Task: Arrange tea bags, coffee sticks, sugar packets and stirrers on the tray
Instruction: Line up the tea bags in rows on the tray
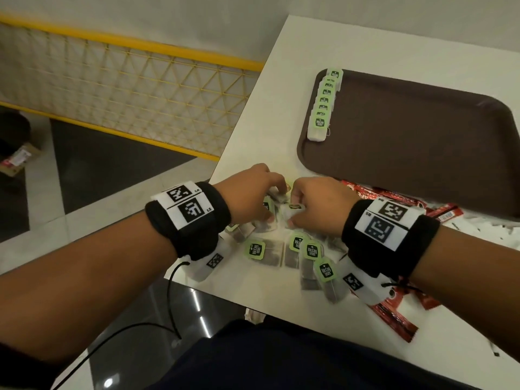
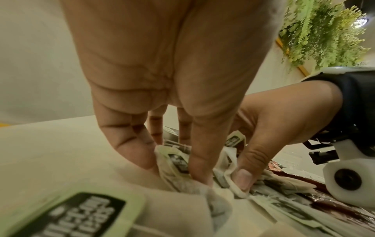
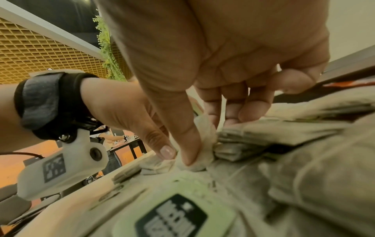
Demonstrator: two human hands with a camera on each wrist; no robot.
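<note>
A brown tray (image 1: 416, 142) lies at the table's far right, with a row of green-tagged tea bags (image 1: 323, 105) lined along its left edge. Several loose tea bags (image 1: 284, 251) lie scattered near the table's front edge. My left hand (image 1: 253, 192) pinches a tea bag (image 2: 174, 163) from this pile between thumb and fingers. Close beside it, my right hand (image 1: 315, 204) pinches another tea bag (image 3: 202, 136) by its paper. Red coffee sticks (image 1: 394, 316) lie to the right, under and behind my right wrist.
White packets (image 1: 478, 229) lie in a heap right of the hands, below the tray. The table's left edge (image 1: 225, 156) runs close to my left hand, with a yellow mesh railing (image 1: 126, 88) and dark floor beyond.
</note>
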